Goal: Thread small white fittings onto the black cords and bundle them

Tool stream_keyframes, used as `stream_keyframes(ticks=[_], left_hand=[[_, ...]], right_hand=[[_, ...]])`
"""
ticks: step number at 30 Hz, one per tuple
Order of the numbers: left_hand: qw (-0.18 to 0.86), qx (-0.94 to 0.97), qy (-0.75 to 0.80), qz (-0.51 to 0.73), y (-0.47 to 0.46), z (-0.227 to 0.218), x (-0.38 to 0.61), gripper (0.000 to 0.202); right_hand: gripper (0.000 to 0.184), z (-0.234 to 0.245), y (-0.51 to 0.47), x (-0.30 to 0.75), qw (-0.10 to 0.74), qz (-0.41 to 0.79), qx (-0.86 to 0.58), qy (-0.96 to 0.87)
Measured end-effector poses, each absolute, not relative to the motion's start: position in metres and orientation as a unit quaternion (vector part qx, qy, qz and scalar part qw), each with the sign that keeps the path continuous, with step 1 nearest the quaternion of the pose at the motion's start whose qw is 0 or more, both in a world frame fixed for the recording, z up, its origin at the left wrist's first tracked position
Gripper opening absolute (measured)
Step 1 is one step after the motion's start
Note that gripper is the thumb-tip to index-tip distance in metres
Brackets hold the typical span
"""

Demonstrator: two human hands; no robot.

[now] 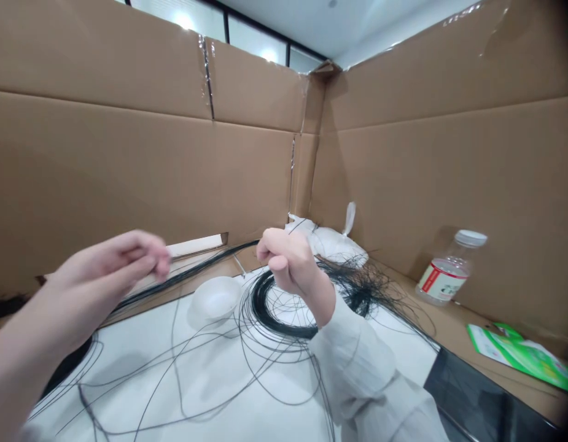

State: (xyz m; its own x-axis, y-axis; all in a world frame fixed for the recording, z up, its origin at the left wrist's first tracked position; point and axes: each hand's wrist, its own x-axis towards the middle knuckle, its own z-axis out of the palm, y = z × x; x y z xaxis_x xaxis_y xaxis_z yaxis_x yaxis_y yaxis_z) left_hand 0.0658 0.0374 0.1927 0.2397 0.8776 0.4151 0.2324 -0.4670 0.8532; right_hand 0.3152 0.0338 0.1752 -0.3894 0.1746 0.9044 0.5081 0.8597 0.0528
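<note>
My left hand (120,264) is raised on the left, thumb and fingers pressed together and slightly blurred. Whatever its fingertips may hold does not show. Near the middle, my right hand (288,258) is closed with the thumb bent in, above a coil of thin black wire (260,307). A short dark strand shows at the top edge of that hand; whether the hand grips it I cannot tell. Between the two hands stands a white bowl (214,298) on the white surface (219,374). Loose wire strands loop across this surface, and a tangled bundle of wire ends (361,291) lies right of the coil.
Cardboard walls (150,159) enclose the back and right. A straight black wire bundle (186,273) runs along the back. White plastic bags (336,242) sit in the corner. On the right are a clear bottle (447,270) with a white cap and a green packet (525,356).
</note>
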Motion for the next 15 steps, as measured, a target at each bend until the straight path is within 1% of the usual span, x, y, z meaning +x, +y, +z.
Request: stream_keyframes(ticks=[1, 3, 4, 5, 7, 8, 10, 12, 14, 15], left_hand=[[0.367, 0.728, 0.377, 0.439, 0.048, 0.201, 0.075, 0.007], [0.388, 0.737, 0.324, 0.448, 0.072, 0.219, 0.103, 0.007], [0.412, 0.737, 0.264, 0.467, 0.085, 0.227, 0.121, 0.008], [0.43, 0.734, 0.21, 0.482, 0.096, 0.235, 0.14, 0.01], [0.443, 0.729, 0.161, 0.497, 0.114, 0.245, 0.179, 0.011], [0.467, 0.725, 0.109, 0.494, 0.12, 0.247, 0.198, 0.014], [0.487, 0.754, 0.042, 0.439, 0.126, 0.246, 0.227, 0.023], [0.443, 0.832, 0.051, 0.33, 0.124, 0.241, 0.243, 0.033], [0.342, 0.906, 0.094, 0.231, 0.116, 0.237, 0.244, 0.039], [0.282, 0.929, 0.114, 0.209, 0.11, 0.237, 0.238, 0.038]], right_hand=[[0.054, 0.176, 0.03, 0.314, 0.509, -0.157, -0.212, -0.819], [0.054, 0.178, 0.021, 0.312, 0.51, -0.125, -0.216, -0.823], [0.054, 0.179, 0.016, 0.311, 0.511, -0.095, -0.212, -0.827], [0.053, 0.18, 0.011, 0.31, 0.51, -0.053, -0.205, -0.833], [0.052, 0.182, 0.002, 0.308, 0.503, 0.058, -0.185, -0.842], [0.051, 0.183, -0.001, 0.307, 0.498, 0.116, -0.177, -0.841], [0.052, 0.185, -0.006, 0.306, 0.489, 0.211, -0.171, -0.829], [0.053, 0.186, -0.008, 0.307, 0.486, 0.268, -0.175, -0.813], [0.055, 0.187, -0.007, 0.308, 0.483, 0.301, -0.174, -0.804], [0.055, 0.187, -0.007, 0.309, 0.482, 0.313, -0.172, -0.8]])
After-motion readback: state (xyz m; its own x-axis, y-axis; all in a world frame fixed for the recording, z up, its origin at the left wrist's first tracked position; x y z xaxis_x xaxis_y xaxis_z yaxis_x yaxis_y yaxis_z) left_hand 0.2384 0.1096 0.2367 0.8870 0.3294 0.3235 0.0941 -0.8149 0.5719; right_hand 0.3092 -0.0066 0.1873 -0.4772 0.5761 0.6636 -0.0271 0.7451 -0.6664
